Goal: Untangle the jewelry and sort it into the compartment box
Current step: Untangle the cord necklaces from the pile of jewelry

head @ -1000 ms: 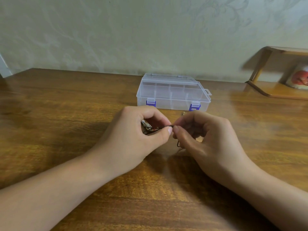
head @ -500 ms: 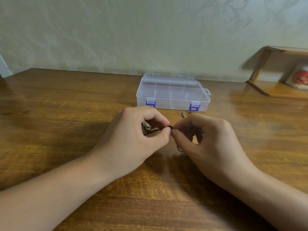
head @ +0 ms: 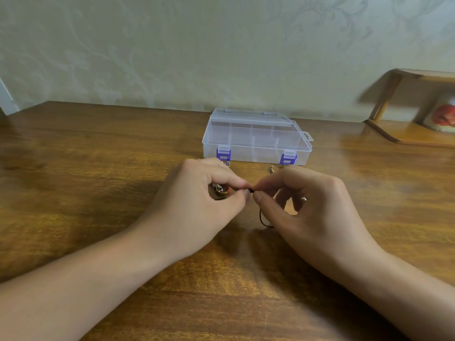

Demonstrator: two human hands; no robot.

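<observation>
Hands meeting at frame centre over the wooden table (head: 98,168), fingertip to fingertip. Left hand (head: 197,205) curled tight, thumb and forefinger pinching the black cord (head: 251,190) at its small dark knot, with a cluster of gold and red charms (head: 219,190) tucked under the curled fingers. Right hand (head: 310,207) likewise pinching, thumb and forefinger clamped on the same cord from the 3 o'clock side, remaining fingers loosely bent. Cord stretched short and roughly level between the two pinches, long axis running 9 o'clock to 3 o'clock, then dropping in a loose loop (head: 264,221) toward 6 o'clock beneath the right thumb, touching or nearly touching the table, hard to say which. Compartment box (head: 256,137) at 12 o'clock from the hands, clear plastic, lid down, two purple latches (head: 223,155) facing the person, long axis lying 9 to 3. Small metal pieces (head: 272,169) on the table just in front of the box's right latch, too small to identify. Another bit of jewelry (head: 226,164) peeking out above the left knuckles, near the left latch. Wooden shelf (head: 406,134) far off at 2 o'clock, holding a round pale object (head: 443,116) with an orange-red print.
</observation>
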